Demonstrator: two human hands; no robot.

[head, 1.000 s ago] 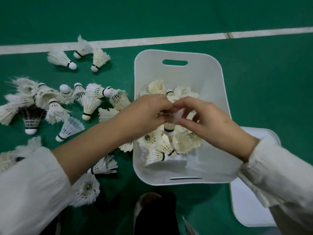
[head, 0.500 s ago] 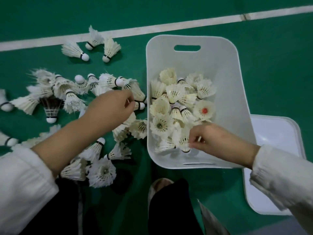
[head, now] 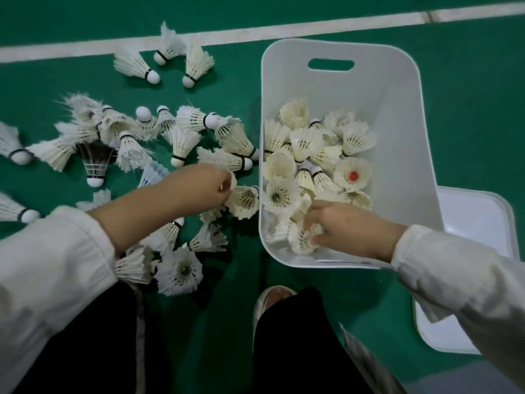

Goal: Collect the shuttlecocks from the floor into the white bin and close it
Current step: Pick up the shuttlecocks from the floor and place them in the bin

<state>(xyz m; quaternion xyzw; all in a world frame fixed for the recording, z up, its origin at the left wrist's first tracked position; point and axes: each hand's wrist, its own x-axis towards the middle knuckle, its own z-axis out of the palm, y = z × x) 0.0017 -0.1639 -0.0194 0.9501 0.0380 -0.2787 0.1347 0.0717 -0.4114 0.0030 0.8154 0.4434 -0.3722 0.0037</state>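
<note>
The white bin stands open on the green floor, holding several shuttlecocks. My right hand is inside its near end, fingers curled round a shuttlecock lying among the others. Several more shuttlecocks lie scattered on the floor left of the bin. My left hand reaches into this pile beside the bin's left wall. Its fingertips pinch the feather rim of a shuttlecock. The white lid lies flat to the right of the bin, partly under my right sleeve.
A white court line runs across the floor behind the pile. Three shuttlecocks lie apart near that line. My knees in dark trousers and a pale shoe are at the bottom, close to the bin's near edge.
My hands, together above the bin a second ago, have parted. The left went to the floor pile beside the bin. The right sank to the bin's near end.
</note>
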